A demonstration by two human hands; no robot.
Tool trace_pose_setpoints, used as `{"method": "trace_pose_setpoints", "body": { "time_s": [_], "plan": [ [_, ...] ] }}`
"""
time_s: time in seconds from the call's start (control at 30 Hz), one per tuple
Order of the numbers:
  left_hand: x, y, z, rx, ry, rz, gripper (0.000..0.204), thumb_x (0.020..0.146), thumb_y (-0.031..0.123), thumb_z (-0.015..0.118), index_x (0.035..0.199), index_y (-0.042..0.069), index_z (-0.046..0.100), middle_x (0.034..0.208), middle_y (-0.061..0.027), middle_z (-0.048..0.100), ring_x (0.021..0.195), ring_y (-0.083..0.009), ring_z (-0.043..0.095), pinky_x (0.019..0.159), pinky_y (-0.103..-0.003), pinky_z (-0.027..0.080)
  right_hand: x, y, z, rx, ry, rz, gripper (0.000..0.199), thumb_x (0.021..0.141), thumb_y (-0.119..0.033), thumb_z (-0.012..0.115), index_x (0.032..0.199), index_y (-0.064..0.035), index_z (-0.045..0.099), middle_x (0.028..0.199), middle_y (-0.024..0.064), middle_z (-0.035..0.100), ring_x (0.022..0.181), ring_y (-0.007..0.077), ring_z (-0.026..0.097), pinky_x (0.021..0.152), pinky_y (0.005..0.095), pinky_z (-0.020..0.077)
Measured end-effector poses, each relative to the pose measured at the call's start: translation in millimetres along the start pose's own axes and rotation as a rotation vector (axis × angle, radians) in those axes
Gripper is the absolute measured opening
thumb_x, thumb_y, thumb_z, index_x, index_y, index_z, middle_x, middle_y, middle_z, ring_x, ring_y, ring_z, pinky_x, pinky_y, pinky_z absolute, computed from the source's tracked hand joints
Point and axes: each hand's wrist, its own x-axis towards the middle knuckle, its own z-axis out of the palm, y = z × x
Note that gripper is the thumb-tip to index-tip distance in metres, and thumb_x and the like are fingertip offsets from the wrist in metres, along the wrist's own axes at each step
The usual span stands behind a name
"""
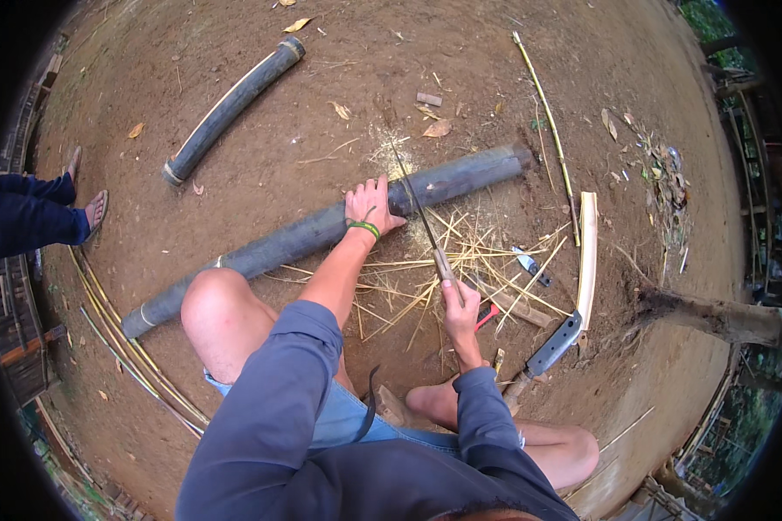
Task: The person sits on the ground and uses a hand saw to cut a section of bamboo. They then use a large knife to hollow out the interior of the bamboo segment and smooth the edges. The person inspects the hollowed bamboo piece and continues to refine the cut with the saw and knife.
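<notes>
Left hand (372, 207) pressed flat on long dark bamboo pole (321, 230) lying across dirt ground. Right hand (460, 313), grip closed on saw (421, 217) handle, blade touching pole just right of left hand.

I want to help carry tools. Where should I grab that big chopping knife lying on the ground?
Probably best by the wooden handle of the chopper, the end nearest the person's bare foot. The wide grey blade points away toward the split bamboo strip, so come from the foot side, behind the blade, fingers wrapped round the handle only.
</notes>
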Motion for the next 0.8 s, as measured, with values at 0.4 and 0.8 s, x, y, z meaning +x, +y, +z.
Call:
{"method": "trace_pose_setpoints", "body": {
  "time_s": [0.4,0.8],
  "plan": [
    [23,-15,-6,-0.101,-0.019,0.045,0.066,0.061,0.044,0.09,0.109,0.005,0.067,0.113,-0.0185,0.072,0.105,-0.0382,0.071,0.093,-0.048,0.057,9,-3,-4,0.05,-0.115,0.148,0.039,0.101,-0.027,0.065,0.077,0.0033,0.062,0.057,0.0029,0.045,0.056,0.0093,0.041,0.05,0.0355,0.0303],
    [26,-22,-15,-0.151,-0.053,0.01,0.064,0.058,0.044,0.089,0.104,0.005,0.069,0.108,-0.0181,0.074,0.102,-0.0386,0.072,0.091,-0.049,0.058,0,-17,-7,0.055,-0.066,0.113,0.033,0.102,-0.026,0.065,0.089,0.0026,0.074,0.056,0.0001,0.045,0.055,0.0107,0.045,0.053,0.0326,0.0352]
  ]
}}
